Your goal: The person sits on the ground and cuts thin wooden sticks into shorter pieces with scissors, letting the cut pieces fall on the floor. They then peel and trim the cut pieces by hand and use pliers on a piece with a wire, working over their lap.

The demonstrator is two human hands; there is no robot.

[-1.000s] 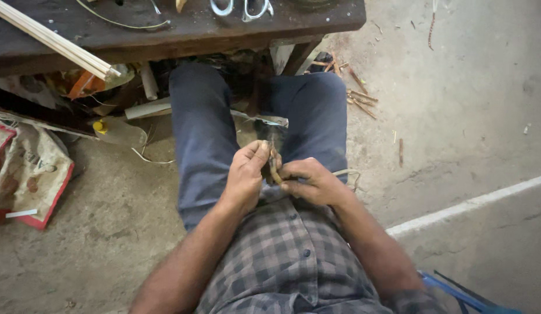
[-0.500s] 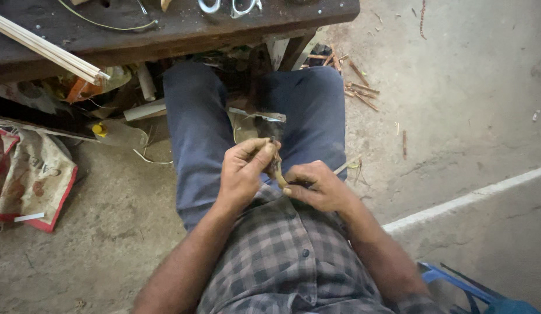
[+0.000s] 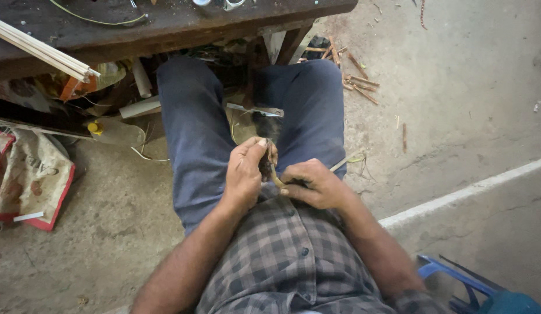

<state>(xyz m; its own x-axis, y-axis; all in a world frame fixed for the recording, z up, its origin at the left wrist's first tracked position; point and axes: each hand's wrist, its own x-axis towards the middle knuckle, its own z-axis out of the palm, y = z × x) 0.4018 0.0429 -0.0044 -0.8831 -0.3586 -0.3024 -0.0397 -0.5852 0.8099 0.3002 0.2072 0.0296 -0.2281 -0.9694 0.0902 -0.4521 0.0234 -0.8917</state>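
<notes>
We hold a short, thin strip of pale bamboo point(image 3: 274, 174) between both hands, over our lap and between our thighs. Its long axis runs slightly tilted from upright in the head view: the upper end points away from us toward the worktop point(image 3: 183, 26), the lower end toward our checked shirt point(image 3: 288, 256). Our left hand point(image 3: 245, 174) is closed around its upper part, fingers curled and thumb pressed near the top. Our right hand point(image 3: 314, 185) is closed as well, gripping the lower end, with what looks like a thin blade or sliver sticking out to the right; we cannot tell which.

Against the frame half a second earlier, the strip keeps nearly the same direction and both hands stay closed on it in the same place over the lap; the view has shifted a little.

A bundle of pale sticks point(image 3: 41, 51) lies on the worktop's left part. A printed sack point(image 3: 32, 177) lies on the concrete floor point(image 3: 474, 104) at left, and a blue plastic seat point(image 3: 456, 285) shows at lower right.
</notes>
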